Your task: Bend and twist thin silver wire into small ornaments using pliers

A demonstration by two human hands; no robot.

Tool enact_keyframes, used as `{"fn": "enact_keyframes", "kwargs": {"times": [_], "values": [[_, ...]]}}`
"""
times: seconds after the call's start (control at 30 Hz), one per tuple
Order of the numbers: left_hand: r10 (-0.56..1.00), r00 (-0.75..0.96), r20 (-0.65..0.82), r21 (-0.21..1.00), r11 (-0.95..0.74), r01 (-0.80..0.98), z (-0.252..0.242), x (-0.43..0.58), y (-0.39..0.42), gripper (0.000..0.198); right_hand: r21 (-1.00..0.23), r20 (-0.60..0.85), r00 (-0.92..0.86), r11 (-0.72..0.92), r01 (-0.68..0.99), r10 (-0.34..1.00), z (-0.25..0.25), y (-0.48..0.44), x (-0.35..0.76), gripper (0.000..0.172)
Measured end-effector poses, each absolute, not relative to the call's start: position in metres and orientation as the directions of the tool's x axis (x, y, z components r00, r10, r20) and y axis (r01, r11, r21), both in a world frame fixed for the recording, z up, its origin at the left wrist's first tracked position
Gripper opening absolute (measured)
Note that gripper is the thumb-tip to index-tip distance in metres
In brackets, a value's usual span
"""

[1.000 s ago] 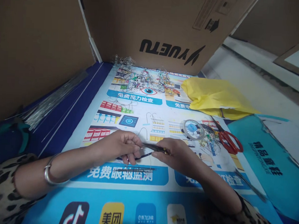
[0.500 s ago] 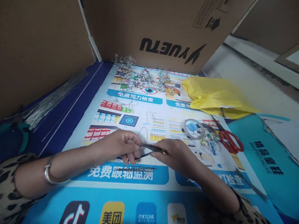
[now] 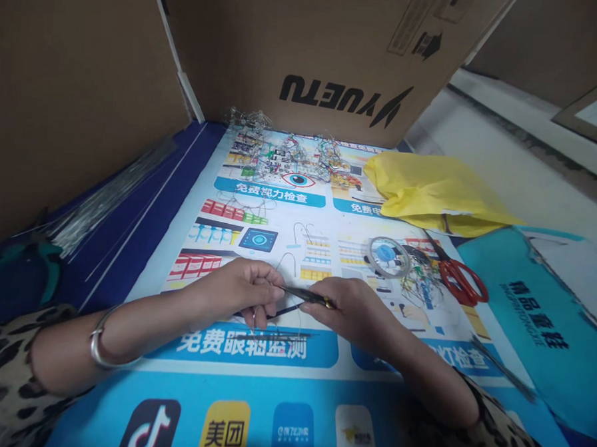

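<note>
Honestly, not much has changed for you over the last second. Your right hand (image 3: 337,299) is wrapped round the slim dark tool (image 3: 302,294), looks like pliers, same as before, and its tip has edged a hair further left, right up at your left fingertips. Your left hand (image 3: 257,291) has its thumb and fingers pinched together on the bent wire (image 3: 289,256), whose hook-shaped end sticks up just past your knuckles. Where exactly the tip meets the wire is too small for me to tell.

So the wire's at your left fingertips, above the printed sheet (image 3: 297,390), with a few dark thin strands (image 3: 272,337) lying just below your hands. Those look the same as before.

Everything else has stayed put, apart from your view drifting a touch: tangled wire pile (image 3: 292,158) at the back by the cardboard, tape roll (image 3: 388,257) off to the right, red-handled scissors (image 3: 463,285) beyond it, yellow bag (image 3: 435,187) behind those.
</note>
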State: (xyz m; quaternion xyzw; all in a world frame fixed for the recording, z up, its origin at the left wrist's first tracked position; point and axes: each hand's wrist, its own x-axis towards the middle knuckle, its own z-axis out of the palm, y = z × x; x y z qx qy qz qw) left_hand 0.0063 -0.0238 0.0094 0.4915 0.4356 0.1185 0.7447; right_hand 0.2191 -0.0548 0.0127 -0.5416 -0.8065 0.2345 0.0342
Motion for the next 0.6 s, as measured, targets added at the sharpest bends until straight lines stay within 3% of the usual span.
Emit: {"fn": "enact_keyframes", "kwargs": {"times": [0.6], "values": [[0.609, 0.600, -0.518, 0.843, 0.483, 0.237, 0.0106, 0.0056, -0.0255, 0.020, -0.442, -0.212, -0.428, 0.304, 0.844, 0.879, 0.0173, -0.0585, 0.2159, 0.021]]}}
